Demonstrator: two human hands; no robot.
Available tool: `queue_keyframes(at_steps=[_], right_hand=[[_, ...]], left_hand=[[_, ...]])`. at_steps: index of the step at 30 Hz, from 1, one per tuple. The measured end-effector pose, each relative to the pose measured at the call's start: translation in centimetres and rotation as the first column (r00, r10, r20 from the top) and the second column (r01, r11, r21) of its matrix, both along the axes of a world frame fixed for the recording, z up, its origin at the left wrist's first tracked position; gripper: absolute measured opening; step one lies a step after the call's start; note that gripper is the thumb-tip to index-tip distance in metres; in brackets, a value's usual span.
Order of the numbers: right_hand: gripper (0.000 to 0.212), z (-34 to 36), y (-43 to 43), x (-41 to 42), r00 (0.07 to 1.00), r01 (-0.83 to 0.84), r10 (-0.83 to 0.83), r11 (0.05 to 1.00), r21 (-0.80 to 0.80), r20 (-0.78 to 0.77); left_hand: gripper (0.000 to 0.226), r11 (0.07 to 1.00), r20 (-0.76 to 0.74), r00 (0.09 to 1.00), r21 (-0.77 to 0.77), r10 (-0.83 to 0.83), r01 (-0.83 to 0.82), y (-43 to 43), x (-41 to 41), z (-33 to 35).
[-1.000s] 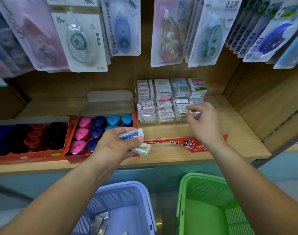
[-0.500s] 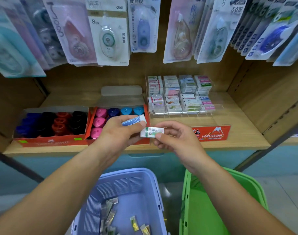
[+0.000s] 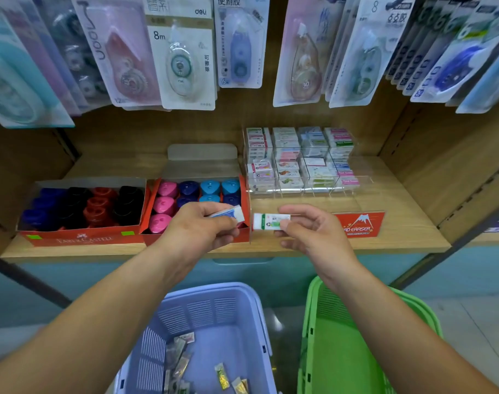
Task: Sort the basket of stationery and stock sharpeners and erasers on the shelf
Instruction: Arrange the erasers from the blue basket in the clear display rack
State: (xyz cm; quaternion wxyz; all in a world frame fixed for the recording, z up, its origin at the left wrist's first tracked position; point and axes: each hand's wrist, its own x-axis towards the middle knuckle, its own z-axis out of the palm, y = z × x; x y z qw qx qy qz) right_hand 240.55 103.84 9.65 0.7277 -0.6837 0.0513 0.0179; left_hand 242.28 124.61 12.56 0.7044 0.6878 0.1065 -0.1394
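Erasers step, mid-stocking. Pinching green-and-white eraser (image 3: 271, 221) in right hand (image 3: 310, 234), thumb against fingertips at one end, long side level. Gripping blue-and-white eraser (image 3: 228, 214) in left hand (image 3: 198, 228), fingers curled round it, one end poking out. Holding both just in front of the shelf (image 3: 398, 231) edge, above purple basket (image 3: 214, 288) and green basket (image 3: 356, 351), close together but not touching.

Probably splitting the pair by type, one per hand, so each goes to its matching lane in the clear tray (image 3: 364, 180) back right. Judgement only.

Keeping sharpeners (image 3: 165, 206) apart at left, in two red boxes. Still small packets to sort in the purple basket.

Readable text:
- "FABER-CASTELL" on left box (image 3: 83, 240)
- "...RD ERASER" plus mountain logo on red tag (image 3: 359, 224), start hidden behind right hand
- "deli" and "8m" on hanging tape pack (image 3: 183, 66)
- "6m" on the next pack (image 3: 238, 44)
- Can't read print on either eraser, too small.
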Motion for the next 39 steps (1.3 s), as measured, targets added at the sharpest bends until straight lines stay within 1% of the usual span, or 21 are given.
queue_keyframes(at_steps=[4, 7, 9, 11, 13, 15, 17, 19, 21, 22, 24, 27, 28, 29, 31, 33, 34, 36, 39], right_hand=[[0.023, 0.5, -1.5, 4.6, 0.992, 0.126, -0.118, 0.970, -0.209, 0.051], [0.021, 1.2, -1.7, 10.0, 0.968, 0.226, -0.160, 0.895, -0.386, 0.196], [0.020, 1.4, -1.3, 13.4, 0.954, 0.254, -0.138, 0.840, -0.479, 0.265], [0.020, 1.3, -0.8, 16.3, 0.950, 0.255, -0.099, 0.795, -0.551, 0.296], [0.018, 1.3, -0.2, 18.4, 0.948, 0.257, -0.083, 0.768, -0.587, 0.306], [0.018, 1.1, 0.0, 19.9, 0.945, 0.271, -0.087, 0.748, -0.605, 0.316], [0.016, 0.9, 0.1, 20.9, 0.943, 0.262, -0.047, 0.716, -0.647, 0.329], [0.011, 0.3, 0.0, 21.4, 0.943, 0.243, 0.017, 0.653, -0.718, 0.334], [0.009, -0.7, 0.0, 21.7, 0.945, 0.242, 0.035, 0.596, -0.766, 0.326], [0.010, -1.1, 0.0, 21.7, 0.950, 0.236, 0.025, 0.595, -0.768, 0.312], [0.011, -1.5, 0.0, 21.3, 0.952, 0.246, -0.009, 0.624, -0.742, 0.307], [0.008, -0.7, 0.1, 18.7, 0.918, 0.314, -0.006, 0.626, -0.714, 0.398], [0.009, -0.1, 0.3, 17.0, 0.915, 0.294, 0.017, 0.655, -0.696, 0.403], [0.010, 0.4, 0.7, 15.3, 0.924, 0.242, 0.045, 0.703, -0.669, 0.381], [0.014, 1.1, 1.5, 11.7, 0.948, 0.070, 0.129, 0.808, -0.585, 0.292], [0.018, 1.4, 2.1, 8.8, 0.950, -0.100, 0.226, 0.875, -0.474, 0.216], [0.019, 1.4, 2.4, 7.7, 0.947, -0.158, 0.255, 0.899, -0.408, 0.195], [0.019, 1.2, 2.7, 6.4, 0.953, -0.199, 0.252, 0.939, -0.281, 0.168], [0.021, 0.9, 2.5, 5.4, 0.965, -0.191, 0.228, 0.951, -0.245, 0.132]], left_hand=[[0.021, 0.998, 0.040, 0.999, 0.053, 0.037, -0.039, -0.1, 0.8, -0.5], [0.023, 0.990, 0.080, 0.991, 0.083, 0.106, -0.113, 0.2, 1.6, -1.1], [0.024, 0.987, 0.099, 0.988, 0.101, 0.118, -0.128, 0.5, 2.0, -1.4], [0.023, 0.981, 0.128, 0.985, 0.136, 0.119, -0.136, 0.8, 2.3, -1.6], [0.021, 0.972, 0.155, 0.978, 0.167, 0.141, -0.166, 1.2, 2.7, -1.8], [0.021, 0.965, 0.154, 0.973, 0.170, 0.174, -0.199, 1.6, 3.2, -2.1], [0.022, 0.961, 0.146, 0.972, 0.181, 0.184, -0.209, 1.9, 3.6, -2.4], [0.022, 0.961, 0.141, 0.973, 0.185, 0.182, -0.207, 1.9, 3.9, -2.7], [0.021, 0.964, 0.137, 0.975, 0.179, 0.173, -0.196, 1.8, 4.0, -2.8], [0.022, 0.966, 0.133, 0.977, 0.175, 0.168, -0.190, 1.6, 3.9, -2.7], [0.024, 0.968, 0.128, 0.979, 0.174, 0.160, -0.181, 1.4, 3.7, -2.4], [0.025, 0.975, 0.134, 0.982, 0.159, 0.132, -0.153, 1.2, 3.2, -1.9], [0.026, 0.980, 0.133, 0.984, 0.146, 0.118, -0.138, 1.2, 3.0, -1.6], [0.027, 0.983, 0.134, 0.985, 0.135, 0.106, -0.124, 1.2, 2.9, -1.5], [0.030, 0.988, 0.136, 0.986, 0.105, 0.095, -0.109, 1.1, 2.6, -1.2], [0.032, 0.993, 0.137, 0.987, 0.064, 0.089, -0.099, 1.0, 2.3, -0.8], [0.032, 0.995, 0.138, 0.987, 0.045, 0.081, -0.088, 0.8, 2.1, -0.6], [0.031, 0.998, 0.135, 0.989, -0.012, 0.069, -0.068, 0.6, 1.6, -0.3], [0.029, 0.991, 0.113, 0.991, -0.119, 0.073, -0.059, 0.2, 1.1, -0.1]])
